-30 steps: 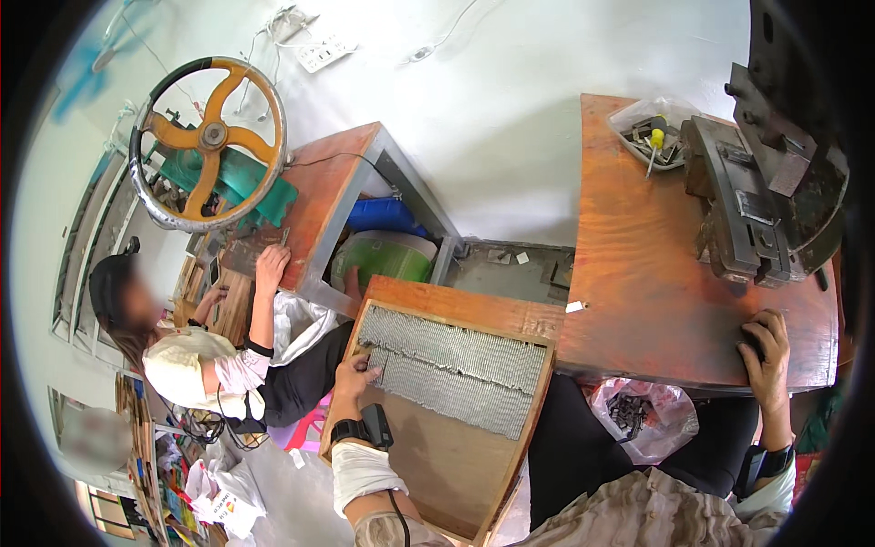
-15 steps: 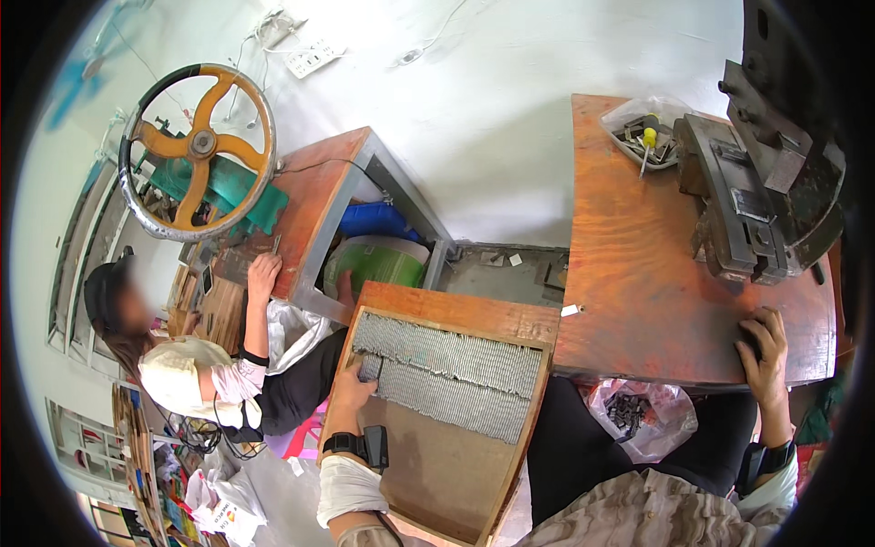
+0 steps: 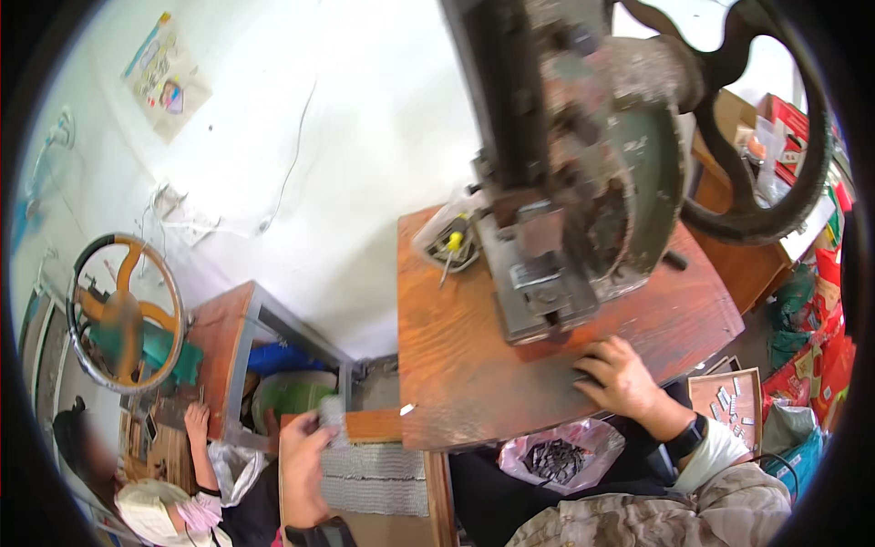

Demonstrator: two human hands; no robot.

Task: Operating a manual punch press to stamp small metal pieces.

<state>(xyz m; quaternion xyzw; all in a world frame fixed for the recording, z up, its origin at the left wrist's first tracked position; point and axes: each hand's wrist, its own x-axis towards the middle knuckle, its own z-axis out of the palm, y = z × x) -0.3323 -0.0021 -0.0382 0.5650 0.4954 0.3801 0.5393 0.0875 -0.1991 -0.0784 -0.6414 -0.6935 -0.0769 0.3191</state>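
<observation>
My left hand (image 3: 303, 465) is raised over the wooden tray (image 3: 441, 497), its fingers closed on a small grey metal piece (image 3: 334, 421). Motion smears the piece, so I cannot tell whether it is one or a few together. Rows of thin grey metal pieces (image 3: 378, 476) lie packed in the tray. On the front edge of the wooden table my right hand (image 3: 622, 378) rests with bent fingers apart, holding nothing. Just beyond it stands a heavy press (image 3: 547, 296) with a flat metal block at its base.
A plastic bag (image 3: 603, 444) of dark metal pieces lies on my lap. Left of the press is a tub (image 3: 424, 244) with a yellow-handled screwdriver (image 3: 453, 242). A box (image 3: 743, 387) with small pieces stands at right. A co-worker (image 3: 155, 510) sits at the left bench.
My left hand has lifted from the rows in the tray with a grey metal piece. The view has turned right, toward the press. My right hand stays at the table's edge.
</observation>
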